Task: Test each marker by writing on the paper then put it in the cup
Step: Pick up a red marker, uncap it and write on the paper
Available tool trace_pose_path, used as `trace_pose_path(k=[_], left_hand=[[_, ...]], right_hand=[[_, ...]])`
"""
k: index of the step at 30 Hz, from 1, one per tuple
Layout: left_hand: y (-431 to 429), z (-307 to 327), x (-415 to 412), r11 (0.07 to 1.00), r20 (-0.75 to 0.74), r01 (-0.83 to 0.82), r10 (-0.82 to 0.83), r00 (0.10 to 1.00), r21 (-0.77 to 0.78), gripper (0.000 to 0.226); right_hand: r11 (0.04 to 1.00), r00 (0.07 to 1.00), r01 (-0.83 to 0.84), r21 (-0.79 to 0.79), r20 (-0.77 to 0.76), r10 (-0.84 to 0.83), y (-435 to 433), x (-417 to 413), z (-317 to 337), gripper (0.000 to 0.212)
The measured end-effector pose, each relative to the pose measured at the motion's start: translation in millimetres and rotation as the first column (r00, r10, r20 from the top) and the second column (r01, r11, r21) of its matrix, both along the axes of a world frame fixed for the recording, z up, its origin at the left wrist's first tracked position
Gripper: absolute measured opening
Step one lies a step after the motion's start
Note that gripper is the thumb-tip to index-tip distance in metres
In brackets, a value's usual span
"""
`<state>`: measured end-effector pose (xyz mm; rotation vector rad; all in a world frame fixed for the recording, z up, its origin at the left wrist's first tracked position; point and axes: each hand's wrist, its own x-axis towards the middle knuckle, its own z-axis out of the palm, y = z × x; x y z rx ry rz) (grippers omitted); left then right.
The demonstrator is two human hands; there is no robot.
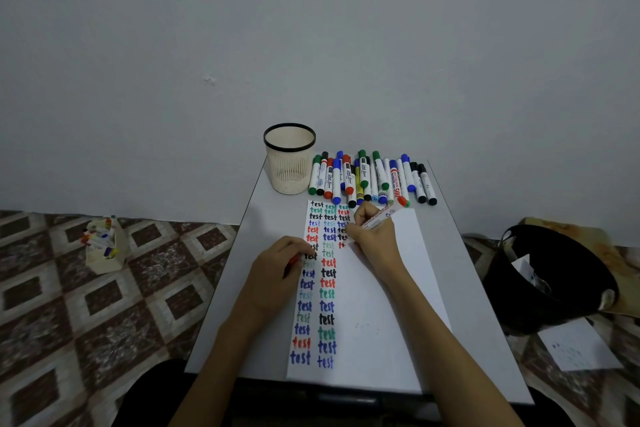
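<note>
Two hands are over the paper (pixel 381 295), which lies lengthwise on the grey desk (pixel 478 305). The right hand (pixel 372 234) pinches a red marker (pixel 382 216) in curled fingers. The marker's tip is down on the sheet at the third column of writing, where an unfinished red word stands. The left hand (pixel 278 267) rests on the paper's 9 o'clock edge, fingers curled round a small red piece (pixel 293 260) that is mostly hidden. Two full columns of the word "test", in black, green, blue and red, run down the sheet.

A cream cup (pixel 290 166) with a black rim stands upright at the desk's 11 o'clock corner. A row of capped markers (pixel 370 180) lies from 12 to 1 o'clock, just beyond the paper and beside the cup.

On the tiled floor are a box of markers (pixel 104 246) at 9 o'clock, and a black bin (pixel 554 281) and a loose sheet (pixel 578 347) at 3 o'clock.
</note>
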<state>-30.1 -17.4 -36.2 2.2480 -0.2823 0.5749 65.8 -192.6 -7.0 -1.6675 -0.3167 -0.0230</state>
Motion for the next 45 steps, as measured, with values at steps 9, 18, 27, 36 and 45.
trace_pose_path(k=[9,18,27,36,45], left_hand=[[0,-1,1,1.0,0.002,-0.006,0.006,1.0,-0.006,0.014],[-1,2,0,0.999,0.027,-0.024,0.025,0.999,-0.033,0.025],[-1,4,-4,0.983,0.016,-0.095,0.099,0.995,-0.157,0.034],[-1,9,-6,0.98,0.015,-0.114,0.118,0.993,-0.165,0.023],[-3,16,-11,0.916,-0.089,-0.098,0.068,0.994,-0.389,0.037]], right_hand=[[0.998,0.998,0.067,0.008,0.003,-0.067,0,0,1,0.04],[0.995,0.996,0.087,0.054,-0.017,-0.086,-2,0,1,0.037],[0.991,0.991,0.131,0.037,-0.018,-0.13,0,1,-1,0.035],[0.994,0.997,0.066,0.082,-0.053,-0.061,0,-2,2,0.037],[0.891,0.983,0.072,0.447,-0.183,0.012,-4,-9,12,0.017]])
